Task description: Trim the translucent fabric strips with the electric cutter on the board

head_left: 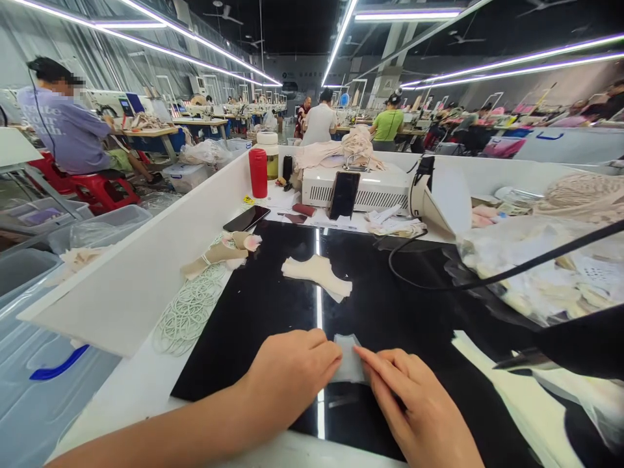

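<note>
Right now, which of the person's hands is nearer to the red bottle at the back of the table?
Left. The left hand lies below the red bottle, on the same side of the black mat. The right hand sits farther right, across the small fabric piece both touch.

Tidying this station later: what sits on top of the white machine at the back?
A heap of beige fabric lies on the white machine; a black phone leans against its front. Anything beneath the heap is hidden.
</note>
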`<state>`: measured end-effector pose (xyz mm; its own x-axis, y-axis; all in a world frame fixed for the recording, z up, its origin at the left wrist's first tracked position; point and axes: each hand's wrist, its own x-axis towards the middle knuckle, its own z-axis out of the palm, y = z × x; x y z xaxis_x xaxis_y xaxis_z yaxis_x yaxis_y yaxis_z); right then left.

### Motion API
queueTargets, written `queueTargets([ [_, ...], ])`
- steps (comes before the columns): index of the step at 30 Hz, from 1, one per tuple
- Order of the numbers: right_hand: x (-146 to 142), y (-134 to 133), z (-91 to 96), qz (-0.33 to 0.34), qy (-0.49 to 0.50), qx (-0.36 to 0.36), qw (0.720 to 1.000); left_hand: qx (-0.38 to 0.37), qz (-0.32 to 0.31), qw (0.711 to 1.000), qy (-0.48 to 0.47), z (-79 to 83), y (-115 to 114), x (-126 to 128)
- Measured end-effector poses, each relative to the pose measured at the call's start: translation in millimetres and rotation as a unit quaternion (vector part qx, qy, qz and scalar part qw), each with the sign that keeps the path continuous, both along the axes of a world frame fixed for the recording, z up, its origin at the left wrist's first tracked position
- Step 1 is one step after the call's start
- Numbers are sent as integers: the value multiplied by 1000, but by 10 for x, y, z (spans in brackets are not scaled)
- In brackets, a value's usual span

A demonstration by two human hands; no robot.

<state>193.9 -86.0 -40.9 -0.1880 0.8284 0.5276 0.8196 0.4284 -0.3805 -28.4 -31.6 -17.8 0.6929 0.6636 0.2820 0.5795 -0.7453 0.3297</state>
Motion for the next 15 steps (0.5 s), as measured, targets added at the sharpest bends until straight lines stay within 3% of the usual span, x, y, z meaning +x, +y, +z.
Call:
queueTargets([
  [15,44,-4,-140,8,-87,13,996,1,11,998,60,-69,1,37],
])
